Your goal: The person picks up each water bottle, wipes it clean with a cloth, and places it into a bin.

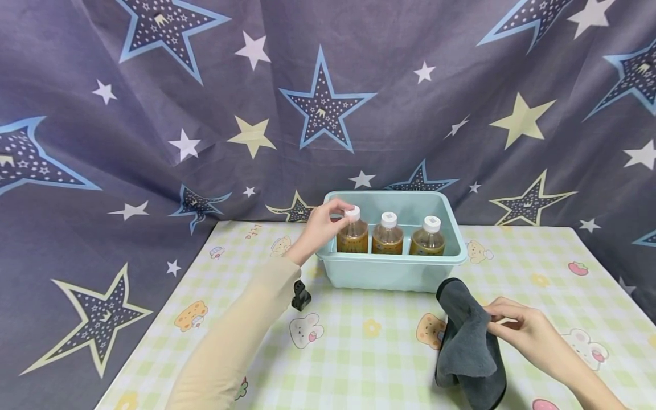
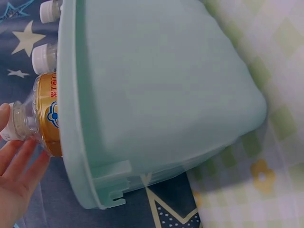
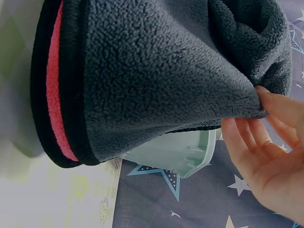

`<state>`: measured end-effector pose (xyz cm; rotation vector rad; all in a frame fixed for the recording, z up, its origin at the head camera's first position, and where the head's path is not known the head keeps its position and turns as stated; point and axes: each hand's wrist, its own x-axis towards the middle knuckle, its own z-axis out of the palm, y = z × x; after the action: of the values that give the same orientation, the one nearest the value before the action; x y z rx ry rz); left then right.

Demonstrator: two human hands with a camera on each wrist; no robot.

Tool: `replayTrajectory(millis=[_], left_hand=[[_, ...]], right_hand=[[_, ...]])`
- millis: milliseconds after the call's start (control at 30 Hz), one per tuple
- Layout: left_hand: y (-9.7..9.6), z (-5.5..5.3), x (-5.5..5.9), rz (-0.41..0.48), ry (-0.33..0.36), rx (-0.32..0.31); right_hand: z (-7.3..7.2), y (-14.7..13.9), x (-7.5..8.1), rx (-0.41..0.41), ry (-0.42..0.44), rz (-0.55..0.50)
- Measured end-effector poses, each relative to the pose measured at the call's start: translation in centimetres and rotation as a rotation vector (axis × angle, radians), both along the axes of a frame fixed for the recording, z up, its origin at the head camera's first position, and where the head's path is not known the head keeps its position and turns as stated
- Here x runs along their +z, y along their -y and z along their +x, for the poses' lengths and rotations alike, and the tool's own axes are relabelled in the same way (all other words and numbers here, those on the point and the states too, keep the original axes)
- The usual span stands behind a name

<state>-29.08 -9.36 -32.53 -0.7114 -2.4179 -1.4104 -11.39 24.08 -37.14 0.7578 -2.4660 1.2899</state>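
My left hand (image 1: 323, 226) pinches the white cap (image 1: 353, 212) of the leftmost bottle (image 1: 353, 238), which stands in a light blue plastic bin (image 1: 392, 274). In the left wrist view, thumb and fingertips sit around that cap, and the bottle's orange-gold label (image 2: 49, 114) shows above the bin's rim. Two similar capped bottles, a middle one (image 1: 388, 239) and a right one (image 1: 427, 242), stand beside it; the bin wall hides their lower parts. Right of the bin's front, my right hand (image 1: 530, 330) pinches a dark grey fleecy cloth (image 1: 468, 344) with black edging. A pink layer (image 3: 54, 90) shows between its edges.
A small black object (image 1: 300, 295) is by my left wrist, partly behind the sleeve. The table has a green checked cover (image 1: 369, 353) with cartoon prints. Behind it hangs a dark curtain (image 1: 400, 51) with stars, close to the bin's back.
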Motion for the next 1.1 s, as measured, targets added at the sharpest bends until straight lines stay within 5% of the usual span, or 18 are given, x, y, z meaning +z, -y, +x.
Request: replayTrajectory(millis=[1100], left_hand=[[0.2,-0.2,-2.6,0.006,0.007,0.011]], right_hand=[[-0.2,-0.2,-0.3,0.01,-0.008,-0.013]])
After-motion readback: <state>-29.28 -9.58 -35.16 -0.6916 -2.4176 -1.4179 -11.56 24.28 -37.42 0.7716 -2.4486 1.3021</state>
